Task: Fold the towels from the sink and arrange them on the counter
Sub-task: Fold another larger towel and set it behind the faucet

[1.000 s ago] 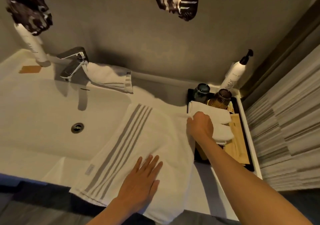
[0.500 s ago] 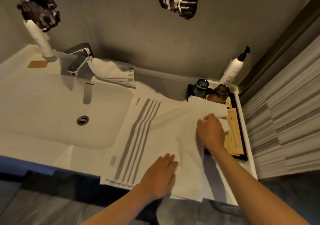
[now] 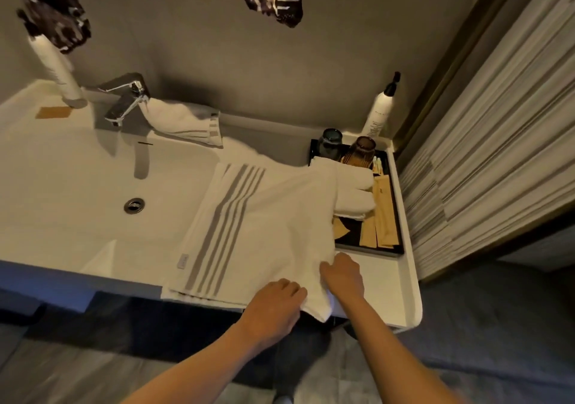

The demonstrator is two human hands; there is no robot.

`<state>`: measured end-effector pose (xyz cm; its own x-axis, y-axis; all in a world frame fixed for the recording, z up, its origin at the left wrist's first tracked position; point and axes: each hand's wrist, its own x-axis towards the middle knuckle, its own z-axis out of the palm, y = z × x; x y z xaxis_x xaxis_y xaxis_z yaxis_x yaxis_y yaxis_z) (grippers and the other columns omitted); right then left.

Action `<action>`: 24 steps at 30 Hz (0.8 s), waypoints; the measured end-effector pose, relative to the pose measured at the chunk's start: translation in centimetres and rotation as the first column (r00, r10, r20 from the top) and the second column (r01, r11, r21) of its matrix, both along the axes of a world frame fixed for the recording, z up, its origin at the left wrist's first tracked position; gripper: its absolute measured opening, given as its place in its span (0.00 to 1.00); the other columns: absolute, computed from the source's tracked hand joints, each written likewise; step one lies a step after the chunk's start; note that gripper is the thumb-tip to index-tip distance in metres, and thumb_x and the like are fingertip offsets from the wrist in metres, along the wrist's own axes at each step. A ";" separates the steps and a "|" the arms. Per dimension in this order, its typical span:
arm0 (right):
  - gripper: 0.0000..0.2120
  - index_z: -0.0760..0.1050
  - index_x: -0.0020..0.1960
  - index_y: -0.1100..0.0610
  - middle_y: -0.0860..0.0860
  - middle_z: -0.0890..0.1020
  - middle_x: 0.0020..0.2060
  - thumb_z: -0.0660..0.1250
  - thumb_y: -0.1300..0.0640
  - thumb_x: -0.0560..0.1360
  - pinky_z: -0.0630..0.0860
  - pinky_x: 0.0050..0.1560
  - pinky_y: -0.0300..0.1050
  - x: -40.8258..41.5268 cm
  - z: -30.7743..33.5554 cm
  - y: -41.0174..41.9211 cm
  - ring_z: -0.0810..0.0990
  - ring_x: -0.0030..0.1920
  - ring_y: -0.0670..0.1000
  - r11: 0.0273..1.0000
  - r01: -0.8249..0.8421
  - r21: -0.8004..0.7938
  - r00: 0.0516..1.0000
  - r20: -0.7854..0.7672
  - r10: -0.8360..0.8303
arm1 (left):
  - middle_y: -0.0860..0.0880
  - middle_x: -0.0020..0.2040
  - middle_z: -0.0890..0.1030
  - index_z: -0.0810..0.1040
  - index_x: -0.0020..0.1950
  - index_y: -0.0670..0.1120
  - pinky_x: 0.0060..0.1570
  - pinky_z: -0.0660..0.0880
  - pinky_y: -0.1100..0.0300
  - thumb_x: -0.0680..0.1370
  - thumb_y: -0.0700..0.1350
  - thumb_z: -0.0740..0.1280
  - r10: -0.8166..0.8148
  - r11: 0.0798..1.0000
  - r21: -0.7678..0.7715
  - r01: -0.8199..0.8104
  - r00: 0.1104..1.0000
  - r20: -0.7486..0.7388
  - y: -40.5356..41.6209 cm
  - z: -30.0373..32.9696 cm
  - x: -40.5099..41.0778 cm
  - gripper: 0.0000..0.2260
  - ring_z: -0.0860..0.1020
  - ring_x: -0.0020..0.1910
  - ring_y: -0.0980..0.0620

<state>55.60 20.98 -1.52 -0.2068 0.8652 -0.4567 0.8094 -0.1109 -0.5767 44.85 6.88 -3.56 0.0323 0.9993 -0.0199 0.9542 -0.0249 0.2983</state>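
A white towel with grey stripes [image 3: 249, 226] lies spread over the counter [image 3: 382, 288] and the sink's right edge, its near side hanging over the front. My left hand [image 3: 273, 307] and my right hand [image 3: 342, 274] both grip its near right corner. A second white towel [image 3: 183, 120] is draped by the faucet [image 3: 124, 105]. Rolled white towels [image 3: 351, 186] rest on the black tray [image 3: 399, 248], partly under the big towel's far corner.
The sink basin [image 3: 77, 186] with its drain [image 3: 134, 205] lies to the left. The tray holds two dark cups [image 3: 347, 150] and tan packets [image 3: 381, 214]. A pump bottle [image 3: 381, 111] stands at the back right, another bottle [image 3: 57, 67] at the back left. A striped curtain [image 3: 497, 130] hangs right.
My right hand has come back from the tray's rolled towels to the big towel's near right corner. My left hand slid right to the same corner and closed on it.
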 end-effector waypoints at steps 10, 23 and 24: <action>0.31 0.76 0.59 0.62 0.58 0.81 0.55 0.70 0.37 0.70 0.78 0.53 0.50 2.7 -1.9 2.3 0.80 0.53 0.58 0.928 0.260 -0.268 0.938 -0.159 -0.309 | 0.45 0.56 0.76 0.66 0.63 0.48 0.53 0.73 0.46 0.81 0.48 0.56 0.067 0.982 -0.190 -0.021 0.969 0.239 -1.9 0.2 3.0 0.12 0.75 0.53 0.43; 0.28 0.72 0.59 0.60 0.56 0.80 0.50 0.74 0.42 0.69 0.77 0.48 0.52 -5.3 1.4 10.6 0.79 0.45 0.58 0.846 0.351 -0.401 0.765 -0.398 -0.506 | 0.54 0.67 0.74 0.67 0.71 0.53 0.59 0.70 0.60 0.81 0.56 0.61 0.172 0.985 -0.087 -0.149 0.818 0.550 1.5 6.1 0.7 0.20 0.74 0.63 0.51; 0.28 0.72 0.60 0.60 0.56 0.80 0.52 0.74 0.43 0.69 0.76 0.47 0.51 -6.0 1.7 11.5 0.79 0.45 0.58 0.845 0.339 -0.413 0.770 -0.394 -0.501 | 0.54 0.67 0.75 0.68 0.71 0.51 0.61 0.67 0.64 0.81 0.58 0.58 0.172 0.985 -0.087 -0.149 0.818 0.549 1.8 6.1 0.0 0.20 0.74 0.63 0.52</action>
